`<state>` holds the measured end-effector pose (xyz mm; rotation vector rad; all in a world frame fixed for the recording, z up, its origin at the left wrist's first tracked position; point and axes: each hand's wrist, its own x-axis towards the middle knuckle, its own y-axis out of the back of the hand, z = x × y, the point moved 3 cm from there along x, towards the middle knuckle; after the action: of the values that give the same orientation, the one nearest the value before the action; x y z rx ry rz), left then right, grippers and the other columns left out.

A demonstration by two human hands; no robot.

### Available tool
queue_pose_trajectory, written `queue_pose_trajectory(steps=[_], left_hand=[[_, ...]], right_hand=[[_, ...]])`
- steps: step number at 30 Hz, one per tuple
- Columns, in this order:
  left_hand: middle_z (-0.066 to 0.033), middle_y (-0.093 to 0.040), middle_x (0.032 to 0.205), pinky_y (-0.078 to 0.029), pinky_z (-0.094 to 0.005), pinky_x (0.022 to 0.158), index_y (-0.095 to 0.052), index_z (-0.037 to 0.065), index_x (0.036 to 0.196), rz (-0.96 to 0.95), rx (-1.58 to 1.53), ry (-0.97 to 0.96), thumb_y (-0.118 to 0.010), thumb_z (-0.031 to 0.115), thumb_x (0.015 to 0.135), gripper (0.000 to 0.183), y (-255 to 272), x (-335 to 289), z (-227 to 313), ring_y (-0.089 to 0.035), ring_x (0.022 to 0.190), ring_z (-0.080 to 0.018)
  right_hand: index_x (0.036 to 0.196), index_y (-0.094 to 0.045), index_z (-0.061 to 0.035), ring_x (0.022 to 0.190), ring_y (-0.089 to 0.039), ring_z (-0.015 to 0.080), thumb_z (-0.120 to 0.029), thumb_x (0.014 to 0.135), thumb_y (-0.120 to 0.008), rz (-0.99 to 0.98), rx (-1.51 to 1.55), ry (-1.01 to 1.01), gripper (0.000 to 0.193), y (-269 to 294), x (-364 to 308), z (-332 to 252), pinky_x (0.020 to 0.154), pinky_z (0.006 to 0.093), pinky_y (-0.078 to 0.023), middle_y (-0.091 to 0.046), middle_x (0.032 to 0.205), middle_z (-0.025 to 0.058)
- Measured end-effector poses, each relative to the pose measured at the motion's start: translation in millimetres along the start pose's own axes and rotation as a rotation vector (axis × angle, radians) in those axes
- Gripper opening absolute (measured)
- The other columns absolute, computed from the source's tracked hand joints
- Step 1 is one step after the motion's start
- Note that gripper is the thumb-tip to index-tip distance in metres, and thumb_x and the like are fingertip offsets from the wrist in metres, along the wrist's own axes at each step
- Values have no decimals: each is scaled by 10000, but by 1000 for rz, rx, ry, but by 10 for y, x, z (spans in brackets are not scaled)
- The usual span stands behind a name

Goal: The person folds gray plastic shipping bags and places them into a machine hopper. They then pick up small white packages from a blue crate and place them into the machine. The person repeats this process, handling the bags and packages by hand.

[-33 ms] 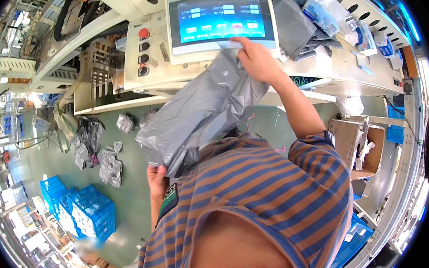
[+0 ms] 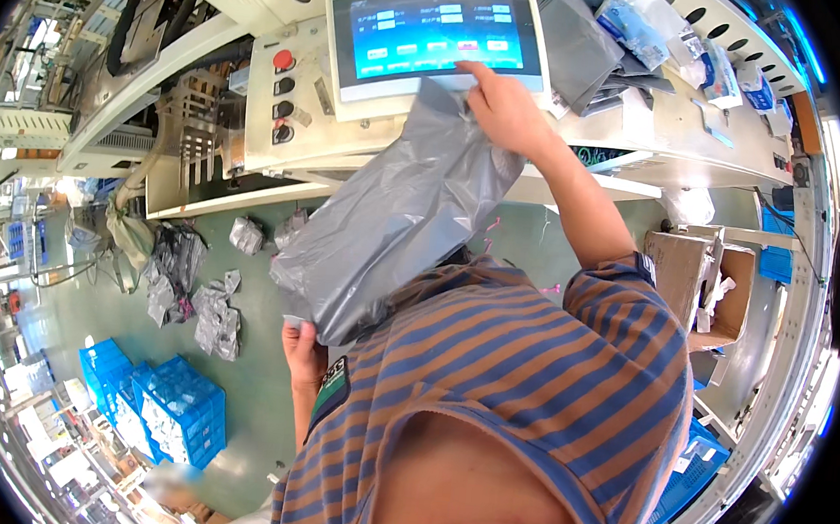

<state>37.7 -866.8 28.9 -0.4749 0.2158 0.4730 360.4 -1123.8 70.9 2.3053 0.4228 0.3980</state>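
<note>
A grey plastic mailing bag (image 2: 389,211) stretches at a slant between my hands, creased and shiny. My left hand (image 2: 305,353) pinches its lower corner, thumb uppermost. At the upper end, my right hand (image 2: 502,112) grips the bag's edge with its fingers partly hidden. Its index finger is extended over the lower edge of a lit blue touchscreen panel (image 2: 387,31); whether the fingertip touches the glass I cannot tell. What the bag contains, if anything, is hidden.
Left of the screen are a red push button (image 2: 283,60) and black knobs. Grey bags (image 2: 581,49) and blue-white packets (image 2: 634,29) lie on the right of the machine top. Crumpled grey bags (image 2: 217,316) and blue crates (image 2: 181,411) are on the floor; a cardboard box (image 2: 677,270) stands right.
My right index finger has shifted slightly up over the screen. The bag's upper corner now stands up beside that hand. My left hand has moved a little left with the lower corner.
</note>
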Motion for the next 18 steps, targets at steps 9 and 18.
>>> queue_pose_trajectory(steps=[9,18], left_hand=[[-109,-547,1064,-418,-362,855,-486,35,1074,237,-139,-91,-478,214,882,262,-178,40,-139,-533,961,-213],[-120,-491,1163,-332,-416,941,-423,2,1169,452,-342,101,-462,457,844,560,-55,-221,-309,-455,1077,-275]], right_hand=[[1131,-468,-42,751,-583,331,-152,792,-453,-42,-311,-86,356,-105,416,-82,674,402,-464,-605,778,178],[1074,-525,0,631,-558,199,-219,764,-588,-245,403,-117,384,-118,194,-408,585,340,-430,-595,694,89]])
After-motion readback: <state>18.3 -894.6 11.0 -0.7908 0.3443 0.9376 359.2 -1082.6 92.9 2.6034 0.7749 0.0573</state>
